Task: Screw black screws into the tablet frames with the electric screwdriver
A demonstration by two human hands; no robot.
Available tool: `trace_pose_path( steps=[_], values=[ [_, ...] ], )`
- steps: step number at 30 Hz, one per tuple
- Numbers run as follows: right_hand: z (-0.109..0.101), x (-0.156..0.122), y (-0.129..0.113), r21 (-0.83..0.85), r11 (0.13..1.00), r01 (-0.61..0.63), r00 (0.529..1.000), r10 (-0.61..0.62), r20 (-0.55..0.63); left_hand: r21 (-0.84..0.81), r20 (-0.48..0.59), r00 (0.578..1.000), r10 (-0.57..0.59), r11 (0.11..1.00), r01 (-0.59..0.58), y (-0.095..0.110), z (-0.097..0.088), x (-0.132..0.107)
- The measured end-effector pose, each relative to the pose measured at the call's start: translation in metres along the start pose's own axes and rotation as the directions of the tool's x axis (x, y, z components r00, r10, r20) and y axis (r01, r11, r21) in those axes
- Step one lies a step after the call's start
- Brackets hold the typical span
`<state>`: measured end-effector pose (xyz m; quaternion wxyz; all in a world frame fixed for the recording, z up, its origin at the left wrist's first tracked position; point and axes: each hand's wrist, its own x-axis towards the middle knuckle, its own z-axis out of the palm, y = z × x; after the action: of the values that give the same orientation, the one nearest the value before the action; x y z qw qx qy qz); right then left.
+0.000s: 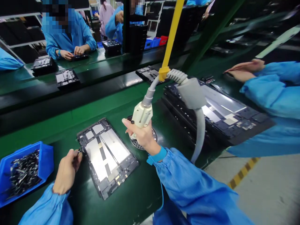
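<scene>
Blue sleeves (pixel 192 182), tablet (pixel 120 150) between hands (pixel 67 170) (pixel 144 134)

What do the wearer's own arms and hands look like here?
The left hand and right hand look ungloved. The left sleeve and right sleeve are loose, wrinkled and bright blue, gathered at the wrists. A blue band circles the right wrist, and a thin light-blue cord hangs below it.

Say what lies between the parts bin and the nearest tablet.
In the head view, the left hand and green tabletop lie between the parts bin and that tablet.
</scene>
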<state>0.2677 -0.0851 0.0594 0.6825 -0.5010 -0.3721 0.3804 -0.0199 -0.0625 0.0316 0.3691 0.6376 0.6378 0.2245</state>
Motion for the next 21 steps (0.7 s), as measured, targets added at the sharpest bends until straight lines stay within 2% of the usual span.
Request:
trace_pose_path(
  steps=[3,5,8,14,17,21],
  values=[
    [0.0,-0.001,0.001,-0.007,1.0,0.014,1.0,-0.014,0.009,-0.192,0.036,0.996,-0.078,0.978,0.083,-0.008,-0.002,0.007],
    [0.0,-0.001,0.003,-0.012,1.0,0.014,1.0,-0.013,0.016,-0.205,0.035,0.993,-0.108,0.972,0.113,-0.01,-0.003,0.01],
    [0.001,-0.003,0.006,0.014,1.0,0.017,1.0,-0.017,0.0,-0.146,0.018,0.996,-0.082,0.986,0.084,-0.006,-0.003,0.012],
    [0.0,-0.005,0.01,0.044,0.993,0.114,0.991,-0.111,-0.069,0.03,0.058,0.987,0.152,0.988,-0.154,-0.005,-0.006,0.016],
    [-0.004,-0.006,0.006,0.063,0.988,0.144,0.989,-0.141,-0.049,0.093,-0.009,0.976,0.217,0.972,-0.215,-0.008,-0.006,0.019],
    [-0.009,-0.008,-0.001,0.134,0.977,0.167,0.985,-0.159,-0.069,0.226,-0.098,0.97,0.221,0.955,-0.194,0.003,0.006,0.017]
  ],
)
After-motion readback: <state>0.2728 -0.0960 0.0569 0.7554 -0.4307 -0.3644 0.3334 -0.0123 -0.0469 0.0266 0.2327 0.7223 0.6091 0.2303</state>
